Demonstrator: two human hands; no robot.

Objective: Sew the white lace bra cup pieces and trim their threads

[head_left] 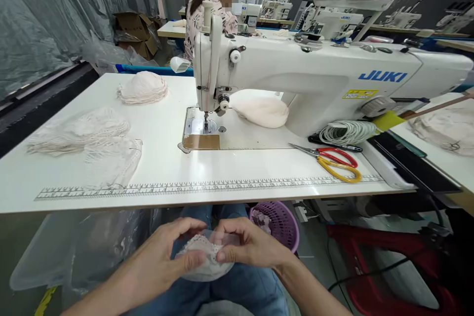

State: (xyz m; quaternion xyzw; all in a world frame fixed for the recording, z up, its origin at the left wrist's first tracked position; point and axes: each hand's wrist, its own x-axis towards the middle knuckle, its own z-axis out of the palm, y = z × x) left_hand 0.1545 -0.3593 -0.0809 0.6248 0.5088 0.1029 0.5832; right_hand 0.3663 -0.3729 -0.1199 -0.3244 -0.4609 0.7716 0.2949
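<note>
Over my lap, below the table edge, both hands hold a white lace-edged fabric piece [209, 270], rounded like a cup. My left hand [170, 252] pinches its left side, thumb on top and fingers behind. Thumb and fingers of my right hand [252, 247] close on its upper right part, where sheer material shows. On the table above stands a white sewing machine [314, 66], its needle and presser foot over the metal plate. A pale cup-shaped fabric piece [264, 111] lies under the machine's arm.
Stacks of white lace fabric [81, 128] and pale cups [143, 87] lie on the table's left. Scissors [335, 160] and a coil of white cord [346, 132] lie at right. A purple basket [287, 222] and a red stool [370, 237] stand below. A person [211, 5] sits beyond.
</note>
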